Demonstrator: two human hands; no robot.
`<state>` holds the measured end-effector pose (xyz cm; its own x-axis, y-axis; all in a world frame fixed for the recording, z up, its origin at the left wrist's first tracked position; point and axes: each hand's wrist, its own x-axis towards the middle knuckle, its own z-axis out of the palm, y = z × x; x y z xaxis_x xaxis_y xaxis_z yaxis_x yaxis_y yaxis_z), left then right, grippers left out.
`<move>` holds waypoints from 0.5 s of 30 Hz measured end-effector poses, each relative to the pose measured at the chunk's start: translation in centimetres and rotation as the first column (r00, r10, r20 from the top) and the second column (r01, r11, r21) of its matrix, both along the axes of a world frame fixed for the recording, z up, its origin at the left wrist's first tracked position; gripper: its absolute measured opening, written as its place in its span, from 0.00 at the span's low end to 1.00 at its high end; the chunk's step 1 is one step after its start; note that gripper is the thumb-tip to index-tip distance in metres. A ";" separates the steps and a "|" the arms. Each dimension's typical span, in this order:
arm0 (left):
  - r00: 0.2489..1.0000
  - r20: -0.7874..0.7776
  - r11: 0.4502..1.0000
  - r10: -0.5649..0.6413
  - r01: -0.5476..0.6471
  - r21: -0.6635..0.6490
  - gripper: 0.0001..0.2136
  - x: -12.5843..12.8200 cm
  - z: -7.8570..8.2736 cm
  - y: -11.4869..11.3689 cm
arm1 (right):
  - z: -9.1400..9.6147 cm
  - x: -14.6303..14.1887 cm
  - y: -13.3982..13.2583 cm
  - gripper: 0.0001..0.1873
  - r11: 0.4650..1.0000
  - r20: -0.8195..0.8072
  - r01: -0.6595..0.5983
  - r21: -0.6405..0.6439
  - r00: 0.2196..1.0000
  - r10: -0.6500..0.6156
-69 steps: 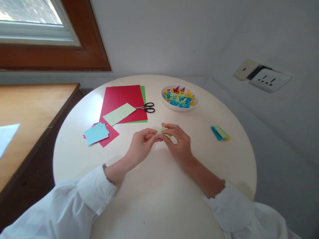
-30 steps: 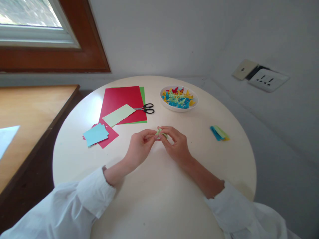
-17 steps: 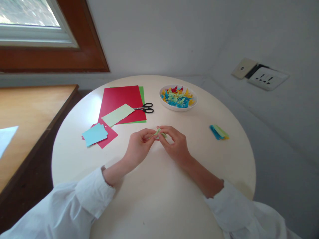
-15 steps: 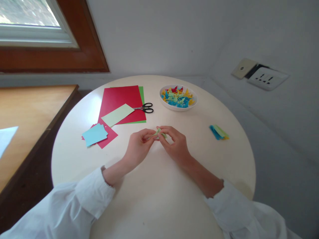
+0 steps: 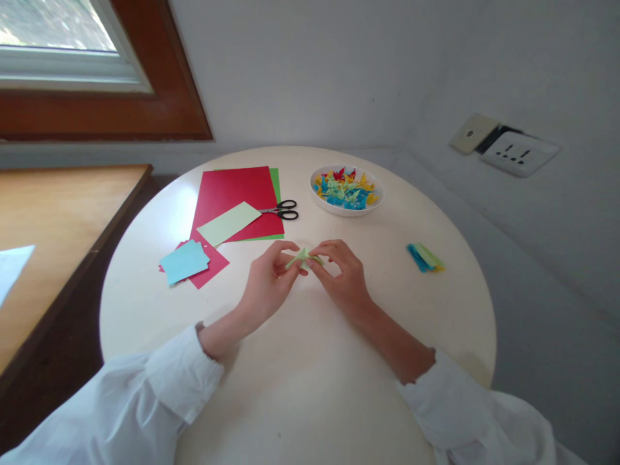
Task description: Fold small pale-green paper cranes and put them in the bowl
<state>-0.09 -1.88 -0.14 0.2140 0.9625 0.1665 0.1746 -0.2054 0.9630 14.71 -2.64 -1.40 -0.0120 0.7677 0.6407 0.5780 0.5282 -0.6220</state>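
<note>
A small folded piece of pale green paper [image 5: 303, 257] is pinched between both hands over the middle of the round cream table [image 5: 310, 387]. My left hand [image 5: 268, 284] grips its left end with thumb and fingers closed. On the other end my right hand [image 5: 340, 274] is closed, fingers bent over the top. Most of the paper is hidden by the fingertips.
Red and green sheets [image 5: 237, 197] lie at the back left with a pale green strip [image 5: 228, 223] on them and black scissors [image 5: 283, 210] beside. Blue squares [image 5: 185, 261] lie left. A white bowl [image 5: 347, 189] holds several folded papers. Small paper pieces [image 5: 426, 257] lie right.
The folded paper has been spread wider between the fingertips, and both hands have lifted slightly. My left thumb has come up over the paper. Nothing else on the table moved.
</note>
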 end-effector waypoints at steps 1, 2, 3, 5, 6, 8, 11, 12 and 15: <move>1.000 -0.012 1.000 0.000 0.000 0.022 0.11 0.0 0.0 0.0 | 0.0 0.0 0.0 0.01 1.000 0.001 0.005 -0.016 1.000 -0.005; 1.000 -0.016 0.999 -0.006 0.006 0.039 0.10 -0.1 -0.1 0.0 | 0.0 0.1 0.0 0.01 0.999 -0.006 0.002 -0.036 1.000 -0.002; 1.000 -0.015 0.999 -0.014 0.015 0.051 0.10 -0.1 -0.1 0.1 | 0.0 0.1 0.0 0.02 0.998 -0.019 -0.010 -0.058 1.000 0.009; 0.999 -0.026 0.997 -0.023 0.025 0.074 0.09 -0.2 -0.3 0.2 | -0.1 0.1 -0.1 0.03 0.994 -0.064 -0.044 -0.104 0.997 0.038; 0.999 -0.044 0.996 -0.017 0.021 0.091 0.09 -0.2 -0.4 0.2 | -0.1 0.1 -0.1 0.03 0.990 -0.091 -0.061 -0.128 0.995 0.050; 0.994 -0.105 0.989 0.005 0.010 0.146 0.08 -0.3 -0.5 0.4 | -0.3 0.2 -0.1 0.04 0.980 -0.145 -0.092 -0.177 0.987 0.066; 0.983 -0.184 0.971 0.028 0.016 0.237 0.05 -0.6 -0.3 0.7 | -0.4 0.3 0.0 0.05 0.957 -0.222 -0.139 -0.254 0.972 0.082; 0.979 -0.201 0.966 0.028 0.025 0.256 0.04 -0.6 -0.3 0.8 | -0.4 0.3 0.0 0.06 0.949 -0.245 -0.154 -0.276 0.966 0.086; 0.971 -0.237 0.961 0.024 0.042 0.272 0.04 -0.8 0.0 0.9 | -0.6 0.4 0.1 0.07 0.932 -0.290 -0.180 -0.314 0.953 0.086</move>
